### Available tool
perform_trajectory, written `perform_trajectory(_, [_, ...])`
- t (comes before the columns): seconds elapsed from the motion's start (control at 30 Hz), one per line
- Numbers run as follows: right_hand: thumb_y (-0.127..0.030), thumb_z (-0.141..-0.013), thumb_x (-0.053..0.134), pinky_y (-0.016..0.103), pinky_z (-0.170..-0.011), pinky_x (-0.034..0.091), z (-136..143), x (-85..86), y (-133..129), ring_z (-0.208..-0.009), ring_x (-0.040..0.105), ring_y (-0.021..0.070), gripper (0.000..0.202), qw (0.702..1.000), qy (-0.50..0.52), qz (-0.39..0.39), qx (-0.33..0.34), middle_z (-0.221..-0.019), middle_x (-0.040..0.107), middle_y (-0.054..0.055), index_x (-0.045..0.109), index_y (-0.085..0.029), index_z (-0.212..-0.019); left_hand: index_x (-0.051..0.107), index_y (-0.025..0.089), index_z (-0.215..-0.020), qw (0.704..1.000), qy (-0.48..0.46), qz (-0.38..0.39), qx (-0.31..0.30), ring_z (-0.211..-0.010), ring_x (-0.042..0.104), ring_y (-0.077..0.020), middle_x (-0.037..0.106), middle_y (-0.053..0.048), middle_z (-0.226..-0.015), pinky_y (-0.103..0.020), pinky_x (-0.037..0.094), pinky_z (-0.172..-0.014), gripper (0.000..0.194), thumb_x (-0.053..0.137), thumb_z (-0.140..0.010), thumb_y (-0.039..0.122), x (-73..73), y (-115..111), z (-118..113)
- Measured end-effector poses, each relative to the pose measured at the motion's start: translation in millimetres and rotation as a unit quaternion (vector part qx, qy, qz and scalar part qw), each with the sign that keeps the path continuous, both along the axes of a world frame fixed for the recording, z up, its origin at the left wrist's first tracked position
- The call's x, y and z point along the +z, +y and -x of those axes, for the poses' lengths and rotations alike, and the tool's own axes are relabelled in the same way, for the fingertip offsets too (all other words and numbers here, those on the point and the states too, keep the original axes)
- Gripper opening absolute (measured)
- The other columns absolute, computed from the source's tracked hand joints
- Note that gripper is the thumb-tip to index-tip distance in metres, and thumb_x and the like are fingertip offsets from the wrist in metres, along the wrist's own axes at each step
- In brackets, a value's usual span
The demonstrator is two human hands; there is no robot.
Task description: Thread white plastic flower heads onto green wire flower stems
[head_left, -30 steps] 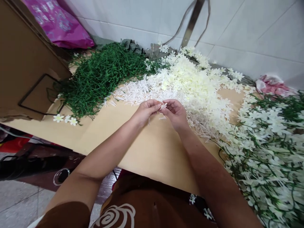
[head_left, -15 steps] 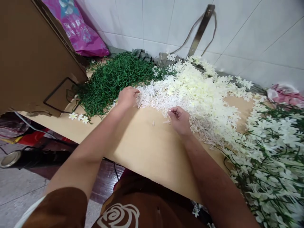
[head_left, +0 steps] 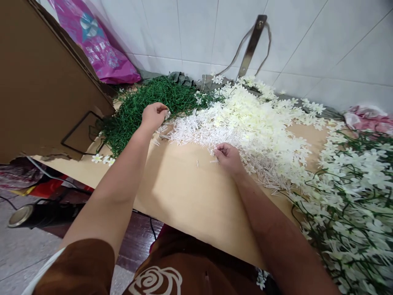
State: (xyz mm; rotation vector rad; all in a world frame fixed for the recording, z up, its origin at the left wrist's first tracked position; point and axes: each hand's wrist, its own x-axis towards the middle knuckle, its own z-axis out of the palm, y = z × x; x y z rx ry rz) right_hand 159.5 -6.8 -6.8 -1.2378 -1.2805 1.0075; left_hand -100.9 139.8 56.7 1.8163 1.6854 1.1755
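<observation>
My left hand [head_left: 153, 116] is raised at the near edge of the green stem pile [head_left: 132, 108], thumb and fingers pinched on a small tuft of white flower stamens [head_left: 167, 115]. Thin white stamens [head_left: 196, 130] lie heaped between my hands. My right hand [head_left: 227, 157] rests low at the front of this heap, fingertips pressed together. White shows at those fingertips, but I cannot tell whether it is held or part of the heap. Beyond it spreads a mound of cream-white petals [head_left: 258, 106].
Finished-looking white flowers on green stems [head_left: 356, 205] cover the right side of the table [head_left: 190, 188]. A cardboard box [head_left: 46, 90] stands at the left, with a pink plastic bag [head_left: 113, 65] behind it. A metal strip [head_left: 252, 47] leans against the tiled wall.
My left hand has moved left and lifted off the stamen heap, with a white tuft now at its fingertips. My right hand has stayed nearly in place. The view has shifted slightly.
</observation>
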Motion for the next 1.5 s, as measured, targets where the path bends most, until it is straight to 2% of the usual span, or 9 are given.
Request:
perform_trajectory(0.13, [-0.04, -0.066, 0.07, 0.023, -0.049, 0.032, -1, -4.8, 3, -0.049, 0.043, 0.0075, 0.026, 1.0, 0.023, 0.01, 0.003, -0.053, 0.051, -0.006, 0.056, -0.019, -0.068, 0.058, 0.015, -0.07, 0.98, -0.195, 0.0, -0.036, -0.071, 0.058, -0.0107, 0.064, 0.0, -0.07, -0.026, 0.045, -0.077, 0.014, 0.062, -0.072, 0.001, 27.6, 3, -12])
perform_trajectory(0.27, [-0.044, -0.063, 0.074, 0.023, -0.05, 0.036, -3, -3.7, 5, -0.049, 0.046, 0.0078, 0.032, 0.998, 0.052, 0.018, 0.0, -0.051, 0.053, -0.006, 0.055, -0.019, -0.068, 0.053, 0.017, -0.065, 0.963, -0.262, 0.007, -0.059, -0.062, 0.056, -0.0089, 0.06, 0.002, -0.062, -0.026, 0.046, -0.072, 0.021, 0.059, -0.072, -0.002, 41.0, -14, -33])
perform_trajectory(0.33, [-0.047, -0.06, 0.077, 0.023, -0.052, 0.04, -5, 0.5, 4, -0.051, 0.05, 0.0081, 0.037, 0.996, 0.08, 0.028, -0.006, -0.054, 0.056, -0.005, 0.055, -0.019, -0.068, 0.055, 0.016, -0.064, 0.961, -0.264, 0.021, -0.075, -0.057, 0.052, -0.0076, 0.059, 0.003, -0.06, -0.025, 0.044, -0.066, 0.019, 0.06, -0.072, 0.0, 36.5, -33, -49])
perform_trajectory(0.43, [-0.049, -0.061, 0.079, 0.023, -0.055, 0.043, -6, 7.2, 0, -0.054, 0.053, 0.0081, 0.039, 0.99, 0.137, 0.035, -0.003, -0.061, 0.06, -0.003, 0.057, -0.018, -0.073, 0.058, 0.015, -0.061, 0.952, -0.253, 0.103, -0.141, -0.053, 0.05, -0.0068, 0.057, 0.003, -0.054, -0.022, 0.04, -0.059, 0.013, 0.064, -0.07, 0.009, 17.5, -72, -77])
perform_trajectory(0.53, [-0.049, -0.062, 0.08, 0.025, -0.06, 0.048, -6, 9.4, -4, -0.058, 0.056, 0.0092, 0.039, 0.979, 0.199, 0.041, 0.035, -0.066, 0.062, -0.003, 0.059, -0.019, -0.076, 0.061, 0.014, -0.061, 0.921, -0.255, 0.22, -0.196, -0.048, 0.045, -0.0058, 0.056, 0.003, -0.051, -0.021, 0.034, -0.051, 0.013, 0.073, -0.063, 0.017, -5.3, -110, -100])
perform_trajectory(0.63, [-0.049, -0.058, 0.083, 0.028, -0.068, 0.051, -6, 7.7, -4, -0.061, 0.059, 0.0098, 0.04, 0.969, 0.227, 0.05, 0.088, -0.067, 0.063, -0.003, 0.061, -0.019, -0.073, 0.059, 0.015, -0.059, 0.887, -0.287, 0.282, -0.229, -0.045, 0.042, -0.006, 0.054, 0.003, -0.05, -0.021, 0.029, -0.046, 0.025, 0.08, -0.057, 0.028, -21.3, -130, -108])
perform_trajectory(0.87, [-0.048, -0.05, 0.087, 0.036, -0.08, 0.057, -10, 7.7, -1, -0.066, 0.064, 0.0114, 0.044, 0.956, 0.239, 0.105, 0.131, -0.063, 0.062, -0.005, 0.06, -0.019, -0.068, 0.064, 0.015, -0.062, 0.875, -0.303, 0.291, -0.242, -0.044, 0.042, -0.007, 0.053, 0.002, -0.049, -0.022, 0.027, -0.044, 0.025, 0.081, -0.057, 0.032, -32.7, -127, -105])
perform_trajectory(1.27, [-0.047, -0.05, 0.087, 0.034, -0.073, 0.06, -11, 10.6, -3, -0.061, 0.062, 0.0094, 0.046, 0.958, 0.232, 0.113, 0.126, -0.064, 0.063, -0.006, 0.055, -0.02, -0.068, 0.066, 0.014, -0.063, 0.871, -0.297, 0.299, -0.254, -0.044, 0.042, -0.006, 0.053, 0.003, -0.047, -0.021, 0.029, -0.044, 0.017, 0.078, -0.059, 0.024, -35.0, -121, -100])
perform_trajectory(1.5, [-0.054, -0.052, 0.084, 0.029, -0.066, 0.056, -11, 8.1, -2, -0.06, 0.06, 0.0092, 0.047, 0.98, 0.148, 0.086, 0.106, -0.061, 0.058, -0.006, 0.054, -0.02, -0.067, 0.067, 0.014, -0.066, 0.875, -0.279, 0.304, -0.252, -0.044, 0.045, -0.0063, 0.054, 0.003, -0.048, -0.021, 0.033, -0.045, 0.017, 0.079, -0.061, 0.024, -37.7, -118, -99])
